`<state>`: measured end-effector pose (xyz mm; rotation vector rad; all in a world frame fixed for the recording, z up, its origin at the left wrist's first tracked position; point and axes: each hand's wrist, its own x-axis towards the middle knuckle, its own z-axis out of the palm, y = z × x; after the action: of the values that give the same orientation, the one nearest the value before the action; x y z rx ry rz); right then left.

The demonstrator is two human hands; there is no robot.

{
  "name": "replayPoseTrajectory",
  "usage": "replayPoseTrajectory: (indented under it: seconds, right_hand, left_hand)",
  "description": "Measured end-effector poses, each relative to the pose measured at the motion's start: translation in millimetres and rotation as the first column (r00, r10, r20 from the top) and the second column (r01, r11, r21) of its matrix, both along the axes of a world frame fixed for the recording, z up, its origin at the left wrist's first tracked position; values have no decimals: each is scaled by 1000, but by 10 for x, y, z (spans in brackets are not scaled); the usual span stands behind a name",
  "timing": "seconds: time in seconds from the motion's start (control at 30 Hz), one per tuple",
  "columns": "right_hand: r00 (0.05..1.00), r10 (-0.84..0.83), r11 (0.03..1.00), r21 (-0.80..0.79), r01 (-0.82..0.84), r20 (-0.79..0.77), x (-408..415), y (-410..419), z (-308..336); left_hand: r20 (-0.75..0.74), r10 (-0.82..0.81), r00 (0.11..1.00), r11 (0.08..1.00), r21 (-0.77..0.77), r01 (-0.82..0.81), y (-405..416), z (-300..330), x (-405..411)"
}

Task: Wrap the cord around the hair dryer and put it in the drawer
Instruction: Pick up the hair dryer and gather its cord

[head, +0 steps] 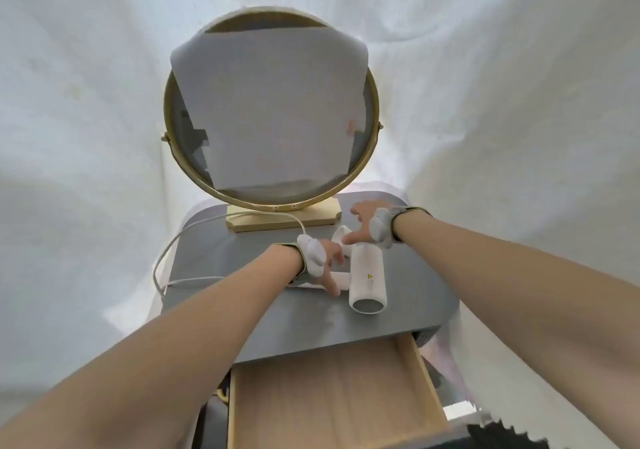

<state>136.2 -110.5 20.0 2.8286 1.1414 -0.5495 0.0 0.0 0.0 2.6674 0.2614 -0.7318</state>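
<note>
The white hair dryer (368, 277) lies on the grey tabletop (415, 296), its barrel mouth facing me and its handle pointing left. My left hand (325, 265) rests over the handle with the fingers curled down on it. Its white cord (157, 268) loops off the table's left edge and curves back past the mirror base toward my left wrist. My right hand (367, 222) hovers over the dryer's rear end with fingers spread, and the thumb touches a small white piece (340, 233) there. The wooden drawer (332, 396) below the tabletop stands pulled open.
A round gold-framed mirror (270, 109) on a gold base (280, 218) stands at the back of the table, close behind my hands. White cloth hangs all around. Dark objects sit at the lower right beside the drawer.
</note>
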Motion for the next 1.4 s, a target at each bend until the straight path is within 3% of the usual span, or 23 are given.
replayPoseTrajectory:
  seconds: [0.23,0.4,0.57,0.8,0.97,1.13,1.27,1.4]
  right_hand:
    - [996,63,979,-188,-74,-67,139,212,-314]
    - [990,140,971,-191,-142,-26,157,273,-433]
    - [994,85,994,-67,-90,-76,210,269,-313]
    - [998,-45,990,138,38,52,290,121,253]
    - [997,-34,963,268,12,76,308,56,598]
    - [994,-51,919,394,9,97,297,-18,957]
    - [992,-45,891,454,-12,115,168,-47,1179]
    - [986,-30,877,478,-52,163,73,24,1248]
  left_hand:
    - [2,-120,993,992,47,120,-81,-142,148]
    - [7,-145,989,988,56,145,-84,-350,177]
    - [45,-108,993,994,9,107,-47,-427,162]
    - [168,-7,986,993,-113,26,137,-259,-71]
    - [289,104,952,981,-189,-50,238,22,-206]
    - [444,197,874,970,-218,-107,368,342,-350]
    - [513,336,790,924,-343,-170,523,558,-446]
    - [600,394,696,884,-456,-108,630,792,-515]
